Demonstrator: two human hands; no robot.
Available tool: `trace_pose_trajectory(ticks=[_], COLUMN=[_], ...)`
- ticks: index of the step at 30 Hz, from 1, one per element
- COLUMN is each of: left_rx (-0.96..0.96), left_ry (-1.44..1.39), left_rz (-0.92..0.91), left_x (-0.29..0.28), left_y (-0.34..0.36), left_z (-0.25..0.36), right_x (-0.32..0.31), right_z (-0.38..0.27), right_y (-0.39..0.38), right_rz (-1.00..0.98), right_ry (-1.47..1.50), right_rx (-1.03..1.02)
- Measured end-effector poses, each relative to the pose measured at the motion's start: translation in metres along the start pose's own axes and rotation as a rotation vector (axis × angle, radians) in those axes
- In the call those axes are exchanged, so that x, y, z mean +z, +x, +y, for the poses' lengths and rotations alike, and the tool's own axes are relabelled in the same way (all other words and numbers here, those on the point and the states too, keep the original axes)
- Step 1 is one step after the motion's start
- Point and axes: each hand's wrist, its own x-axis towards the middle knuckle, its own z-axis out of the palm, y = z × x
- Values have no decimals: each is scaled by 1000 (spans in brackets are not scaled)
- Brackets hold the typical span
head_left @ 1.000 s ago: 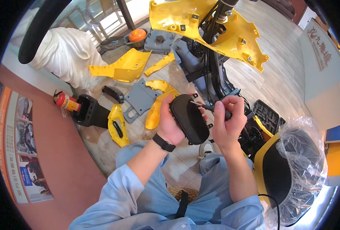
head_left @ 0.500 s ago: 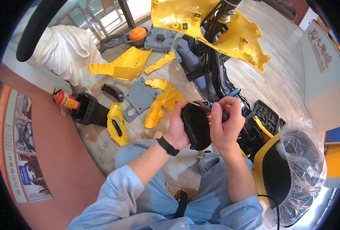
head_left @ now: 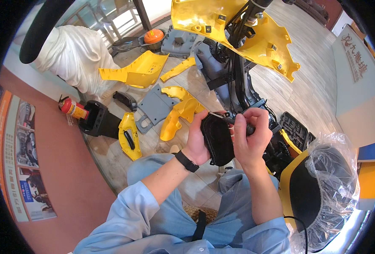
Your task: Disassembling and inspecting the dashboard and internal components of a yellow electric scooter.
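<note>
The person's left hand (head_left: 197, 143) holds a black oval housing (head_left: 219, 144) at centre; the right hand (head_left: 254, 136) grips a screwdriver (head_left: 230, 120), its shaft at the housing's upper edge. Yellow body panels (head_left: 142, 73) already lie detached on the floor (head_left: 312, 63); whether the housing is open is unclear.

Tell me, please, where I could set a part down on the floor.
Bare floor lies between the black case and the pale counter. Left of the left hand, it is crowded with yellow panels and a gray plate.

Housing (head_left: 219, 144) between left hand (head_left: 196, 142) and right hand (head_left: 252, 137), fire extinguisher (head_left: 74, 109) left, case (head_left: 292, 127) right.
</note>
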Motion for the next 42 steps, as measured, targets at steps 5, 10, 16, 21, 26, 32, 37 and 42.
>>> trace_pose_trajectory(ticks=[5,10,16,21,26,32,37,42], left_rx=[17,-34,-49,-71,-80,-92,-93,-107], left_ry=[87,29,104,44,64,16,28,15], left_rz=[17,50,56,54,114,65,76,-42], left_x=[-4,-8,-3,-9,-4,-11,-8,-14], left_y=[-1,2,-4,-1,-1,0,1,0], left_z=[0,0,2,3,2,4,1,3], right_x=[2,-8,-4,-11,-5,-13,-10,-7], right_z=[-8,-12,-10,-12,-10,-12,-7,-12], right_y=[5,13,8,15,8,20,14,16], right_rz=[53,-132,-158,-183,-141,-199,-214,-205], right_ry=[-63,-280,-162,-264,-223,-319,-321,-290], right_rx=[-74,-433,-254,-370,-167,-400,-306,-388])
